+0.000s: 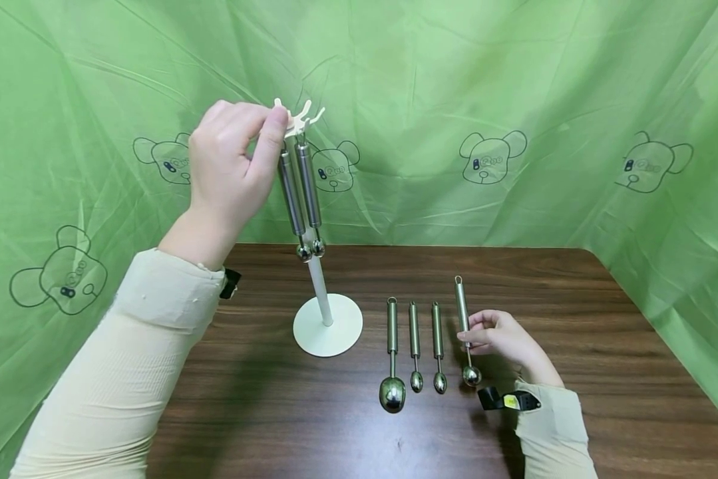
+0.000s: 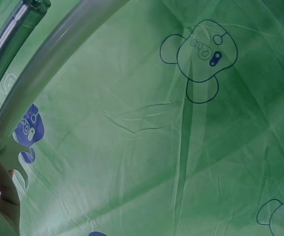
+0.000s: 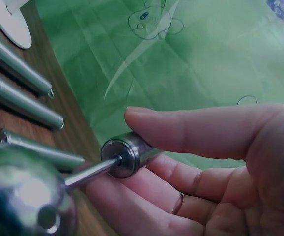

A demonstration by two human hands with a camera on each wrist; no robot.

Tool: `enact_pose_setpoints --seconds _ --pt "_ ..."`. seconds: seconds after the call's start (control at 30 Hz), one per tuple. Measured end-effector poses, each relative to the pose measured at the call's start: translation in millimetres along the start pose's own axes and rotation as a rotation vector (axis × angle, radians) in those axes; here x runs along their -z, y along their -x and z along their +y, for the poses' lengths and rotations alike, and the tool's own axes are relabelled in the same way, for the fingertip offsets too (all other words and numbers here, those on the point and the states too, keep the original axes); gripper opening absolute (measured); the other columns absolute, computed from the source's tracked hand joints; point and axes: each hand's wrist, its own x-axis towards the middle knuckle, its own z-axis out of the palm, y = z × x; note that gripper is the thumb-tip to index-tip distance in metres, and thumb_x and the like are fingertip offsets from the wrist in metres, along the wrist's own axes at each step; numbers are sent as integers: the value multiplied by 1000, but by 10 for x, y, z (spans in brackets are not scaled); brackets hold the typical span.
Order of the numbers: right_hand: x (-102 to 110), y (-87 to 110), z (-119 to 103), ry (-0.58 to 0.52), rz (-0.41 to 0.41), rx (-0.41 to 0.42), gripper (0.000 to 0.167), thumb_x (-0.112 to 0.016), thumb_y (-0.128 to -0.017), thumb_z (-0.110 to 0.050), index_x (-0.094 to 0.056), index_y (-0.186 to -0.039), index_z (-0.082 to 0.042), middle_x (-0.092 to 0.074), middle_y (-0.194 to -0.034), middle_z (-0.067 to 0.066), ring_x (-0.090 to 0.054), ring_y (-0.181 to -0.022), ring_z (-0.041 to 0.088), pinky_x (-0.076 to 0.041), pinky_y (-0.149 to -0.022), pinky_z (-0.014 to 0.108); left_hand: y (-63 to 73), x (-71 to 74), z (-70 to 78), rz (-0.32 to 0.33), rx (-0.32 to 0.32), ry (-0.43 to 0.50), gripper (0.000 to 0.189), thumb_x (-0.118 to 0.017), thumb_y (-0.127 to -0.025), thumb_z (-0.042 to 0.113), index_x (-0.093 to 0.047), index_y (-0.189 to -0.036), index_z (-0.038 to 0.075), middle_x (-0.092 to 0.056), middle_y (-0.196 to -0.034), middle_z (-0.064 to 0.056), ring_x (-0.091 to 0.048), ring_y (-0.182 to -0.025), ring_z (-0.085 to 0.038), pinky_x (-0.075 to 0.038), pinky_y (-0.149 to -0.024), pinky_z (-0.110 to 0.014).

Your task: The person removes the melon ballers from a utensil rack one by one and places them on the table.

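Note:
My left hand point(image 1: 235, 150) is raised and pinches the hooked top point(image 1: 299, 125) of a white stand point(image 1: 321, 293). From its hooks hang two steel melon ballers point(image 1: 309, 186), handles up and scoops down, beside the pole. At the right, my right hand point(image 1: 508, 339) grips another melon baller point(image 1: 462, 299) by the lower handle between thumb and fingers. Its round scoop point(image 3: 26, 196) with a small hole looms close in the right wrist view. In the left wrist view only the fingertips point(image 2: 5, 191) at the hooks appear, near the pole point(image 2: 43, 64).
On the brown wooden table point(image 1: 604, 359) lie a large oval scoop point(image 1: 392, 394) and two small scoops point(image 1: 416, 380) in a row, left of my right hand. The stand's round base point(image 1: 311, 332) is left of them. A green printed curtain point(image 1: 406, 80) encloses the table.

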Motion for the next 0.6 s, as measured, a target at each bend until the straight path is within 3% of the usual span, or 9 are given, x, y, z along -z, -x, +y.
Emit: enact_pose_setpoints --seconds 0.23,0.6 --pt "30 -66 109 41 22 -26 37 -71 -86 -8 -51 -109 13 -70 -79 0 -67 -67 12 -59 -65 31 5 -1 -3 5 8 3 34 -55 -97 25 -75 -82 2 -76 -87 -12 -58 -75 -32 -35 -73 -33" --pt "-24 -112 239 -11 14 -82 30 -70 -85 -3 -52 -104 11 -66 -77 2 -65 -62 11 -58 -61 26 11 -13 -3 1 13 -4 34 -54 -97 26 -76 -83 3 -76 -89 -12 -58 -75 -32 -35 -72 -32"
